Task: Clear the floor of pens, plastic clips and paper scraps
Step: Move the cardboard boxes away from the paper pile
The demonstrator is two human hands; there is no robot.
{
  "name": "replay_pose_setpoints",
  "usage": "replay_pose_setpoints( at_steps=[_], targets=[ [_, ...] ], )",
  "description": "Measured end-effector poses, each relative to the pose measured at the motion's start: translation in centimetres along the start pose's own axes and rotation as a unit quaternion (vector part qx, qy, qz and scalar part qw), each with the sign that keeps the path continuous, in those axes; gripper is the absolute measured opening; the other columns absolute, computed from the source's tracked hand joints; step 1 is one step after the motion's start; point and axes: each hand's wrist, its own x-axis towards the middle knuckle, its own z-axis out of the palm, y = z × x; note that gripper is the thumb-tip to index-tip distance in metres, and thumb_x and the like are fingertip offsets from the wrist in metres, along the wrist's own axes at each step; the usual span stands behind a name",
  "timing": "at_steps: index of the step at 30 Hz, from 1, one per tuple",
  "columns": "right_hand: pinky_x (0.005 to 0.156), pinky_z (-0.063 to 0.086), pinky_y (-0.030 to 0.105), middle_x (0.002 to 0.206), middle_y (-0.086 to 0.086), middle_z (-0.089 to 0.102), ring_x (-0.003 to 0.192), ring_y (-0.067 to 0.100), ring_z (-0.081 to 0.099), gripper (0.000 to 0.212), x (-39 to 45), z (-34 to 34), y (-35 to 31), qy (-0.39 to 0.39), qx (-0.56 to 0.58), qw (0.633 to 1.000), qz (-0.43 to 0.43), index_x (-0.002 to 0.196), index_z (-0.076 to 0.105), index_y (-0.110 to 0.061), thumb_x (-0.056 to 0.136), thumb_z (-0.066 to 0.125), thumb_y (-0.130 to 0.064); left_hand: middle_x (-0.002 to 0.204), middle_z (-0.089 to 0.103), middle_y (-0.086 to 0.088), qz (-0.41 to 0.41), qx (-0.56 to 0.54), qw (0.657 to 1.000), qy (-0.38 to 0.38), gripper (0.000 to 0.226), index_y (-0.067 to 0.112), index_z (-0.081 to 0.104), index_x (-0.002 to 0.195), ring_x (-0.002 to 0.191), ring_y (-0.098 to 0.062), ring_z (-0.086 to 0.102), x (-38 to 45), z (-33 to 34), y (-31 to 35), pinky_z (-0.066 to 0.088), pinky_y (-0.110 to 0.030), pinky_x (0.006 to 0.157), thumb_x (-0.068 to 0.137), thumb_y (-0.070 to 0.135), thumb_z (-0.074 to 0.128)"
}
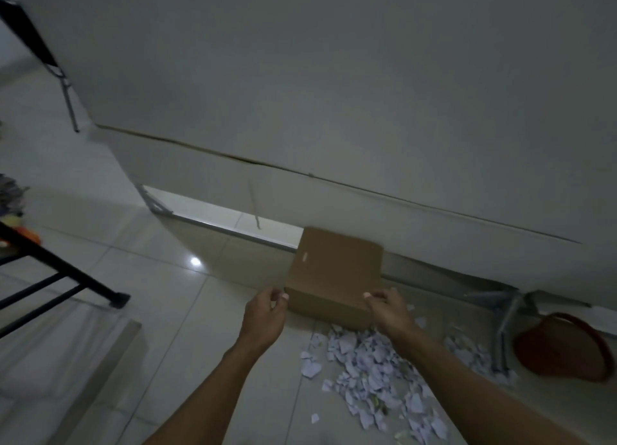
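Both hands pinched a stiff cardboard piece (pixel 334 271), left hand (pixel 265 314) and right hand (pixel 389 311) at its lower corners. The paper scraps (pixel 374 374) lay heaped on the floor (pixel 167 311) just behind it, featherlight, probably better scooped than picked.

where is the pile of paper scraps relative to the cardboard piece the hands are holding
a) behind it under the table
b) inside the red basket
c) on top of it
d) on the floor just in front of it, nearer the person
d: the paper scraps lie on the tiled floor at the near edge of the cardboard piece, gripped by the left hand and right hand.
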Motion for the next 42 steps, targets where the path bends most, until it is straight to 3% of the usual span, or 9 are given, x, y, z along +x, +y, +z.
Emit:
replay_pose_setpoints(
  at_steps=[6,11,17,23,26,32,35,38,42],
  targets=[
    [0.083,0.046,0.031,0.125,0.013,0.058,0.107,0.028,0.058,0.045,6.3,-0.5,1.0,-0.001,-0.023,0.999,0.039,0.131,0.054,-0.008,0.096,0.053,-0.037,0.117,0.064,-0.008,-0.003,0.032,0.999,-0.036,0.026,0.008,0.061,0.117,0.102,-0.016,0.056,6.6,2.7,0.6,0.04,-0.022,0.085,0.097,0.021,0.052],
    [0.085,0.047,0.033,0.131,0.014,0.055,0.111,0.029,0.057,0.047,12.0,1.3,1.1,0.023,-0.013,0.997,0.067,0.135,0.051,-0.009,0.096,0.055,-0.036,0.12,0.063,-0.009,-0.001,0.062,0.995,-0.073,0.031,0.007,0.059,0.123,0.099,-0.02,0.06,14.2,4.9,-0.5,0.041,-0.023,0.082,0.096,0.021,0.053],
    [0.098,0.047,0.043,0.134,0.013,0.052,0.116,0.029,0.053,0.049,19.3,3.9,3.5,0.02,-0.012,0.995,0.093,0.139,0.046,-0.01,0.097,0.054,-0.034,0.117,0.064,-0.014,-0.007,0.096,0.991,-0.093,0.031,0.003,0.057,0.123,0.103,-0.027,0.062,23.0,9.3,-3.7,0.04,-0.023,0.082,0.094,0.014,0.056],
    [0.087,0.044,0.03,0.134,0.016,0.052,0.116,0.029,0.054,0.048,28.0,6.5,8.8,0.038,-0.063,0.991,0.109,0.138,0.046,-0.009,0.095,0.057,-0.028,0.121,0.062,-0.018,-0.02,0.129,0.985,-0.11,0.039,0.0,0.054,0.126,0.104,-0.031,0.062,30.3,14.9,-10.0,0.041,-0.026,0.083,0.09,0.014,0.061],
    [0.088,0.043,0.029,0.139,0.017,0.045,0.12,0.03,0.051,0.056,33.3,8.8,12.7,0.044,-0.081,0.989,0.114,0.142,0.04,-0.011,0.092,0.06,-0.029,0.121,0.061,-0.018,-0.018,0.141,0.984,-0.109,0.041,-0.002,0.053,0.125,0.106,-0.032,0.06,34.2,18.5,-14.0,0.038,-0.024,0.08,0.088,0.013,0.064],
    [0.1,0.04,0.046,0.144,0.021,0.03,0.129,0.039,0.036,0.086,42.9,12.3,19.6,0.136,-0.169,0.962,0.163,0.143,0.028,-0.01,0.078,0.067,-0.049,0.14,0.045,-0.021,-0.06,0.174,0.98,-0.076,0.092,0.002,0.031,0.144,0.128,-0.04,0.044,42.0,24.8,-21.7,0.042,-0.045,0.101,0.075,0.047,0.073],
    [0.104,0.035,0.05,0.143,0.02,0.034,0.131,0.039,0.034,0.107,46.4,13.1,22.0,0.213,-0.238,0.934,0.157,0.142,0.027,-0.013,0.061,0.068,-0.069,0.136,0.053,-0.014,-0.089,0.134,0.983,-0.093,0.095,0.006,0.036,0.142,0.121,-0.034,0.053,44.2,26.8,-25.1,0.045,-0.04,0.098,0.07,0.052,0.078],
    [0.102,0.041,0.048,0.143,0.016,0.043,0.128,0.037,0.045,0.117,47.9,12.6,23.7,0.187,-0.135,0.962,0.146,0.145,0.027,-0.01,0.058,0.072,-0.074,0.12,0.065,0.0,-0.103,0.048,0.988,-0.1,0.094,0.019,0.055,0.127,0.105,-0.023,0.065,44.7,27.5,-27.9,0.054,-0.039,0.089,0.053,0.072,0.077],
    [0.097,0.045,0.044,0.137,0.011,0.053,0.122,0.034,0.054,0.102,48.0,12.1,24.5,0.18,-0.07,0.974,0.121,0.14,0.039,-0.007,0.063,0.079,-0.062,0.118,0.064,-0.003,-0.107,-0.028,0.991,-0.08,0.072,0.015,0.056,0.122,0.101,-0.023,0.064,43.9,27.9,-28.0,0.055,-0.045,0.087,0.064,0.05,0.082]
  ],
)
